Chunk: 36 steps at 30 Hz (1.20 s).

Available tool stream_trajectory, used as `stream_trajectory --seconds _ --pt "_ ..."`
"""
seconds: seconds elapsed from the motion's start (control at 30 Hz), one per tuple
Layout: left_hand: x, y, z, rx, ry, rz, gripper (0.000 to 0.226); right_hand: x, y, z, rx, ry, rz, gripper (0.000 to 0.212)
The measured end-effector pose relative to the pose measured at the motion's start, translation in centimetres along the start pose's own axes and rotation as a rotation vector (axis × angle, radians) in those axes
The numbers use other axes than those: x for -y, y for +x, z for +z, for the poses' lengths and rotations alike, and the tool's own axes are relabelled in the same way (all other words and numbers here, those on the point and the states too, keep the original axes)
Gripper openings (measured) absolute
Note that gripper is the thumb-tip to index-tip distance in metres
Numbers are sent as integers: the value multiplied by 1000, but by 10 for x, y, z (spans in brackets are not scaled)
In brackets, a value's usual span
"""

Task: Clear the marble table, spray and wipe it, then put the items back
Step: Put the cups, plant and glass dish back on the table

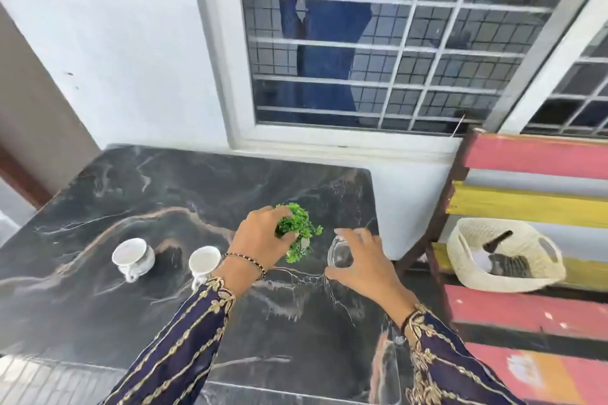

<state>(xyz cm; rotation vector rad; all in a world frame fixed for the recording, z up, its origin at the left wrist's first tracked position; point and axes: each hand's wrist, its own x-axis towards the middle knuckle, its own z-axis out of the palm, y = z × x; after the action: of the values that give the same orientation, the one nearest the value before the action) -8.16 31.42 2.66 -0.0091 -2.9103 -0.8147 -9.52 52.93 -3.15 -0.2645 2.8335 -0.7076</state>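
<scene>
On the dark marble table (pixel 158 187), my left hand (pixel 263 237) grips a small green artificial plant (pixel 301 227) from above, its little pot mostly hidden under the leaves. Just to its right, my right hand (pixel 358 260) wraps around a clear drinking glass (pixel 340 253) near the table's right edge. Two white cups stand to the left: one cup (pixel 133 256) farther left, another cup (pixel 204 261) beside my left wrist.
A bench with pink and yellow slats (pixel 533 154) stands right of the table. A cream woven basket (pixel 506 253) with dark items inside sits on it. A barred window (pixel 394 43) and white wall lie behind the table.
</scene>
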Motion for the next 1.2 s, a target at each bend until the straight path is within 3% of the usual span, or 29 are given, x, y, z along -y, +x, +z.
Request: stream_trajectory --seconds 0.37,0.53,0.8,1.2 --pt "93 64 -31 -73 20 -102 32 61 109 42 143 -82 -57 83" --pt "131 123 -28 -87 17 -127 33 65 189 53 154 -124 17 92" --pt "177 181 -20 -102 -12 -188 33 55 291 56 158 -171 134 85" --pt "220 188 -26 -55 -29 -241 31 84 325 68 217 -198 137 98"
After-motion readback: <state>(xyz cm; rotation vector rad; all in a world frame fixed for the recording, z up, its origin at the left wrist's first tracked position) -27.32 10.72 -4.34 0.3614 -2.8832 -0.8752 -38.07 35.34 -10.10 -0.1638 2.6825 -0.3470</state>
